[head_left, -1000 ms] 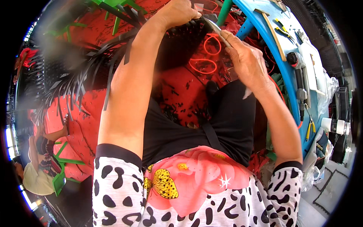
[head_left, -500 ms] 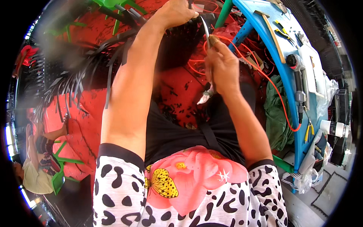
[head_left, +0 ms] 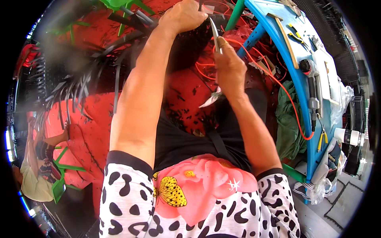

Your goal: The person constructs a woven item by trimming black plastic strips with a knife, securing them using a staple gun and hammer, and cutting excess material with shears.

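Observation:
At the top of the view my left hand (head_left: 183, 16) is closed, its fingers pinched on a dark strip (head_left: 201, 5) that sticks up past the fingertips. My right hand (head_left: 230, 68) grips a knife with a slim, slightly curved metal blade (head_left: 214, 31) pointing up, its tip close to my left fingertips. Below my right hand hangs a whitish, wrapped-looking end (head_left: 210, 99), perhaps of the knife's handle. Under both hands sits a dark, blurred piece (head_left: 186, 49); many loose grey-black strips (head_left: 81, 85) fan out to the left of my left forearm.
On the right stands a blue table (head_left: 293, 65) holding a hammer (head_left: 283, 37), pliers (head_left: 297, 35) and a power tool (head_left: 312, 85) with an orange hose (head_left: 291, 95). Black scraps litter the red floor (head_left: 75, 139). Another person (head_left: 35, 174) sits at left beside a green stool (head_left: 60, 186).
My right hand and the knife have shifted slightly left. The dark strip now shows above my left fingers, and the whitish end below my right hand has swung left.

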Available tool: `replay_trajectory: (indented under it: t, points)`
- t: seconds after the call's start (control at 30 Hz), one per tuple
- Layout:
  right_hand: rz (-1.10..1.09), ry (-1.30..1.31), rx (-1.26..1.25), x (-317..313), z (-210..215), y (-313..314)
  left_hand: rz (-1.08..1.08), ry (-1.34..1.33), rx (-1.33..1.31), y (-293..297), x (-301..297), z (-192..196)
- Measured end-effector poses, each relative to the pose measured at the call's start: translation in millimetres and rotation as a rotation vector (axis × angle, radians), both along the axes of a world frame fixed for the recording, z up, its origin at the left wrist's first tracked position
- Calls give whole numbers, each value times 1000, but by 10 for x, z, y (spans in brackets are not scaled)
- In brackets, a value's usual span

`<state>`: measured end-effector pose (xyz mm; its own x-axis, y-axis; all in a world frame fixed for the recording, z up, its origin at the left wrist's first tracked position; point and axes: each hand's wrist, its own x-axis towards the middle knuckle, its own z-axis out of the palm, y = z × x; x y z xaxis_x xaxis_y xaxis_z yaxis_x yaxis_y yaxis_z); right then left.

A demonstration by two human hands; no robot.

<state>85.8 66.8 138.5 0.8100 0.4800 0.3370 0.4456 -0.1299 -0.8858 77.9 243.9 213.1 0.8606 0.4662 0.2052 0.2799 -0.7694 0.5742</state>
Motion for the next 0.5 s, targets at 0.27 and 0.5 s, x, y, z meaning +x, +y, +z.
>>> replay_trajectory:
  t: [0.27,0.5]
  points:
    - [107,-50,10,290,-13,-118,-123,8,5,187,144,-221]
    - [-35,-716,-442,313,-58,-44,-35,-21,-44,114,107,-122]
